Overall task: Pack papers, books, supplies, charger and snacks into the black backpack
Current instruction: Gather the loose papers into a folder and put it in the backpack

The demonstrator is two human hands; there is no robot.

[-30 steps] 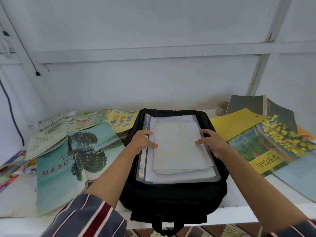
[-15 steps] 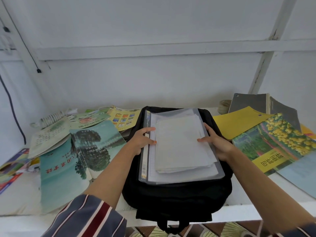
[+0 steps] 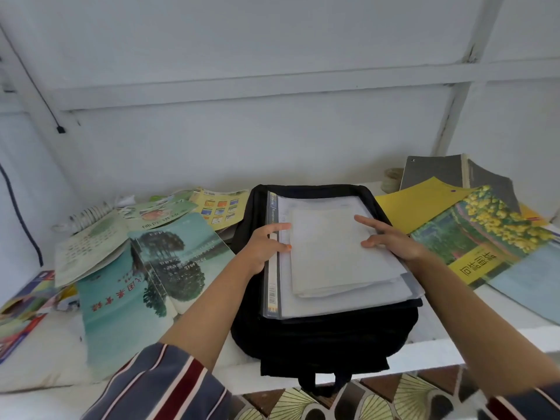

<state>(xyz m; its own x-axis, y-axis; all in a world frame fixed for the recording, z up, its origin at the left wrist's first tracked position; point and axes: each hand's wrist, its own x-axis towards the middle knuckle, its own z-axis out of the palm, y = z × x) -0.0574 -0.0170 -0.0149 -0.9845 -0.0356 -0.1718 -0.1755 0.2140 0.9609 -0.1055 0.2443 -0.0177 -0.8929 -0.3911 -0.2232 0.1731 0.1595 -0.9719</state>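
Papers (image 3: 330,253) atop the black backpack (image 3: 321,334) are being squared by your left hand (image 3: 266,244) and right hand (image 3: 391,237), both flat and gripping nothing, likely needing a two-sided grasp next.

**A clockwise skew**

The clear folder (image 3: 348,304) and the loose white papers (image 3: 333,253) on it have turned clockwise on the black backpack (image 3: 318,338). Their near end has swung toward 4 o'clock, so the folder's corner now overhangs the backpack's side. The right hand (image 3: 391,237) has slid from the papers' edge onto their top, fingers spread.
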